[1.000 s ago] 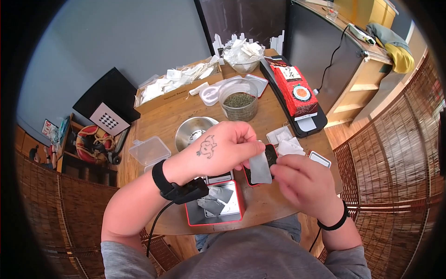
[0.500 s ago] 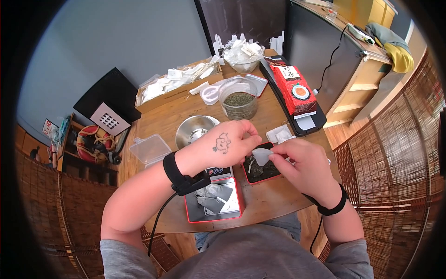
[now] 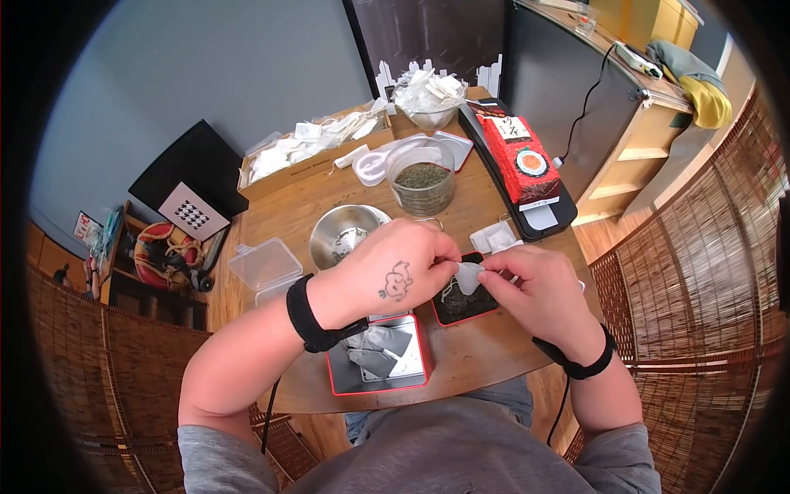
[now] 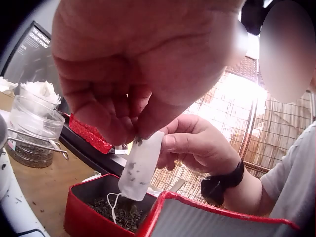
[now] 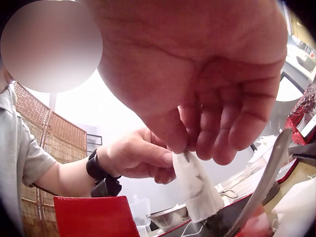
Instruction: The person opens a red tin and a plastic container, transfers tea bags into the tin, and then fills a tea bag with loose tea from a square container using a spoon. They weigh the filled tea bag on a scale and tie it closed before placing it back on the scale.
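Observation:
A small white tea bag [image 4: 139,173] hangs between both hands, dark leaf bits showing through its thin fabric. My left hand [image 3: 405,265] pinches one side of the bag's top edge between thumb and fingers. On the other side, my right hand [image 3: 539,288] pinches the same edge with thumb and forefinger. Dark leaf bits show at the left fingertips in the left wrist view. Below the bag is a red tin [image 4: 79,217] of loose tea leaves [image 4: 126,217], with a white string over them. Nearer the body, a second red-rimmed tin [image 3: 336,380] holds several filled bags [image 3: 380,352].
Behind the left hand sits a steel bowl [image 3: 329,239]. Farther back are a clear tub [image 3: 424,199] of leaves, a cardboard box [image 3: 284,179] and glass bowl [image 3: 436,120] of white bags. A red tea packet [image 3: 525,165] lies on a black appliance [image 3: 547,229] at right.
My right hand has risen from the leaves to the bag's top edge and now pinches it. The bag, which hung lower and flatter before, is now stretched between both hands over the tin.

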A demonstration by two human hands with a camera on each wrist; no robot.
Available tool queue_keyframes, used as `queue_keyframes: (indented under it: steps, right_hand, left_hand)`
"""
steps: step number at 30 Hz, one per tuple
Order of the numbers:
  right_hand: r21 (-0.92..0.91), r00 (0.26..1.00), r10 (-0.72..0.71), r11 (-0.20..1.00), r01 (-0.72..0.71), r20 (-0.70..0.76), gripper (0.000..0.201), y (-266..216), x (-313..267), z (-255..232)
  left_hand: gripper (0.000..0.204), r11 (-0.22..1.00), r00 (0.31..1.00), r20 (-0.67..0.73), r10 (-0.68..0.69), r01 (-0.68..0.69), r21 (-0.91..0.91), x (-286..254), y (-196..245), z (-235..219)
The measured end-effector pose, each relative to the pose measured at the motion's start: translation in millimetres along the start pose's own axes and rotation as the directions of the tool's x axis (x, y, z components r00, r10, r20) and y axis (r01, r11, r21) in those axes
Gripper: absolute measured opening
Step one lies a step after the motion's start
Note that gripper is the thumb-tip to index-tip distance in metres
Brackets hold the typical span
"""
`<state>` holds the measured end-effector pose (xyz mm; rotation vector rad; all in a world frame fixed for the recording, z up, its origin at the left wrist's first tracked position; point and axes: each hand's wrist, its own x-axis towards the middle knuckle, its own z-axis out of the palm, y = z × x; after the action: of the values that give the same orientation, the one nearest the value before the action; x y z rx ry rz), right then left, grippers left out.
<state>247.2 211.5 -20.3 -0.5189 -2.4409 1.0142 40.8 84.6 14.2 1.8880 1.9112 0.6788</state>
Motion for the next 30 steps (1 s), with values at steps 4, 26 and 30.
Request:
queue_keyframes:
  steps: [4,26,30]
  right_hand:
    - [-0.017,0.999,0.013,1.0,-0.014,-0.037,0.016,3,-1,0]
    - [-0.004,0.99,-0.097,0.995,0.097,-0.098,0.011,-6,2,2]
    - [-0.044,0.994,-0.072,0.997,0.068,-0.08,0.01,-8,0,-3]
  left_hand:
    - [0.016,1.0,1.0,-0.003,-0.012,0.012,-0.002,-3,4,-3]
    - [0.019,0.996,1.0,-0.007,0.011,-0.01,0.084,-10,15,-4]
    - [0.018,0.994,0.999,-0.035,0.009,-0.005,0.114,-12,9,-2]
